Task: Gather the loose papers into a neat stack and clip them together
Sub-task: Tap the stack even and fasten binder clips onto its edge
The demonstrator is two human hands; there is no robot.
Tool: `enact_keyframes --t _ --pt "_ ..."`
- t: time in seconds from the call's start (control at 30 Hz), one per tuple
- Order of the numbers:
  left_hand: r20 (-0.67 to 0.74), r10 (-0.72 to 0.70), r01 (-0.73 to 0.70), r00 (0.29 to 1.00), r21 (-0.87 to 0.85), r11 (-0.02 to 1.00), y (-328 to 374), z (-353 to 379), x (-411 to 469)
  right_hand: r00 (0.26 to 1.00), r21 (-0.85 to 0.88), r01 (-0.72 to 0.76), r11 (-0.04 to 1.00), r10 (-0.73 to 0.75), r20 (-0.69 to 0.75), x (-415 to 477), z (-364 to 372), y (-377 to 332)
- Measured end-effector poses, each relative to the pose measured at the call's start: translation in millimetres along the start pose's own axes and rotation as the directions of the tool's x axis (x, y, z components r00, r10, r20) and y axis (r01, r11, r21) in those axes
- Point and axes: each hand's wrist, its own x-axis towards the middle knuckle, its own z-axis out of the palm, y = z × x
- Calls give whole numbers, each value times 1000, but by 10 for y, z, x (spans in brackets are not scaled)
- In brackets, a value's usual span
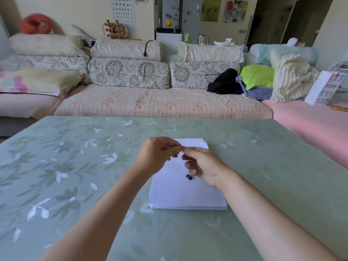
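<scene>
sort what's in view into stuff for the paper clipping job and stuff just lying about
For the job: paper stack; black clip lying on it; small dark piece pinched between left hand and right hand.
Lying about: black garment, green pillow, white paper bag.

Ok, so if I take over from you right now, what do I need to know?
Left hand and right hand: fingertips meet above the papers, together pinching a small dark thing, probably a clip but mostly hidden.
Papers: one fairly neat stack on the table.
Black clip: lying loose on top of the stack.
Done: gathering the papers.
Left: fasten the stack with a clip.
</scene>
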Motion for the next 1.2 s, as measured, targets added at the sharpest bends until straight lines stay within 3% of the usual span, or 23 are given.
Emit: enact_keyframes --t 0.07,0.17,0.3,0.43,0.6,0.67,1.2 --pt "-34 56 -52 998 114 992 28 -60 -32 1000 75 20 997 -21 18 -38 22 -49" --pt "-68 165 -145 984 237 961 49 -79 -84 999 30 25 999 -26 48 -103 55 -88" --pt "19 253 -245 967 329 912 35 -38 -132 1000 -51 14 999 -14 1 -127 95 -32" --pt "76 218 -231 973 273 934 4 -19 -125 999 -57 -32 998 31 -4 -140 62 -58" --pt "88 -38 39 995 -12 999 8 -8 -102 998 -59 -45 997 47 38 -168 -13 -106" --pt "57 -80 83 995 -51 995 -6 -1 -88 997 -58 -25 998 29 68 -183 -29 -106" --pt "14 66 -66 998 -42 997 4 -53 -57 989 -45 119 992 -115 95 -186 0 -72"
